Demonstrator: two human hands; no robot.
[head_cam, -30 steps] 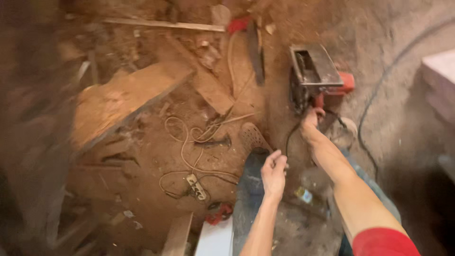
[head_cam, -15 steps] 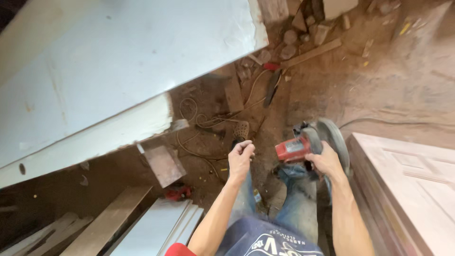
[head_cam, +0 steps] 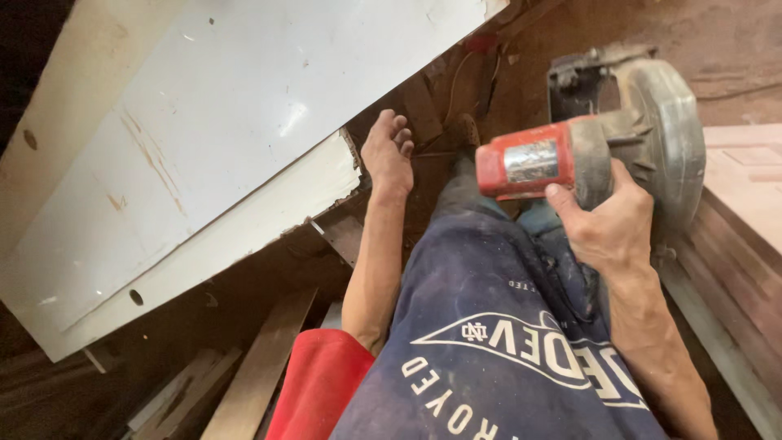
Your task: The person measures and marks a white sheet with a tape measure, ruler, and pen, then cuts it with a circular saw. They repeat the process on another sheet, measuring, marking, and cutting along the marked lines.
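My right hand (head_cam: 612, 222) grips a circular saw (head_cam: 603, 138) with a red motor housing and a grey blade guard, held up in front of my body on the right. My left hand (head_cam: 388, 152) hangs loosely with the fingers curled, holding nothing, just beside the chipped corner of a large white board (head_cam: 220, 138) that leans across the left of the view. My dark blue shirt with a red sleeve fills the bottom of the view.
A panelled wooden door (head_cam: 745, 204) lies at the right edge. Wooden planks (head_cam: 261, 367) lie on the dirt floor at the lower left. Offcuts and a cable lie on the dusty ground (head_cam: 472, 90) beyond my hands.
The saw has come up off the floor and closer to me in my right hand. The view has swung toward the white board, and my left hand has moved up beside it.
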